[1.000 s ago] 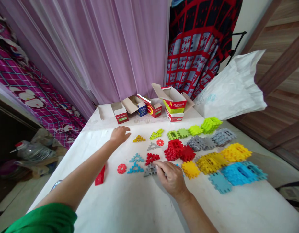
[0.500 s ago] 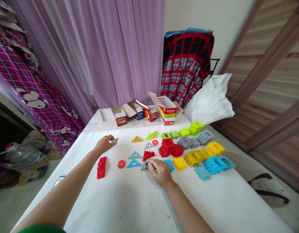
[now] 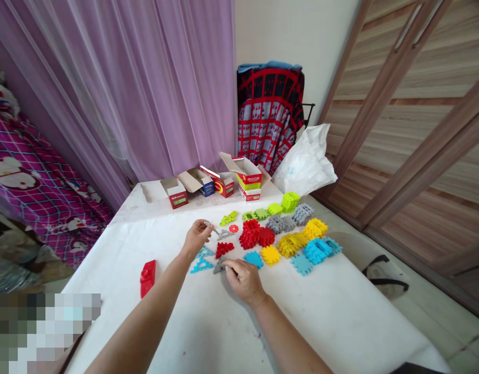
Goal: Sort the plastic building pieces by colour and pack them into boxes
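Observation:
My left hand (image 3: 197, 239) pinches a small grey building piece (image 3: 208, 225) above the table, close to a light grey triangular piece (image 3: 224, 235). My right hand (image 3: 245, 280) has its fingers closed at the edge of a darker grey triangular piece (image 3: 219, 267) lying on the cloth. Between the hands are red triangular pieces (image 3: 224, 249). Blue triangular pieces (image 3: 201, 266) lie beside my left wrist, partly covered. A small red disc (image 3: 233, 228) and lime triangular pieces (image 3: 229, 218) sit farther back.
Stacks of red (image 3: 250, 234), grey (image 3: 302, 213), yellow (image 3: 315, 228) and blue square pieces (image 3: 317, 251) stand at the right. Opened cardboard boxes (image 3: 177, 200) line the back, near a white bag (image 3: 307, 161). A red plastic object (image 3: 148, 279) lies left of my left forearm.
My left hand has moved right with the grey piece, from the table's left side to beside the light grey triangle. My right hand stays at the darker grey triangle. The view has turned right.

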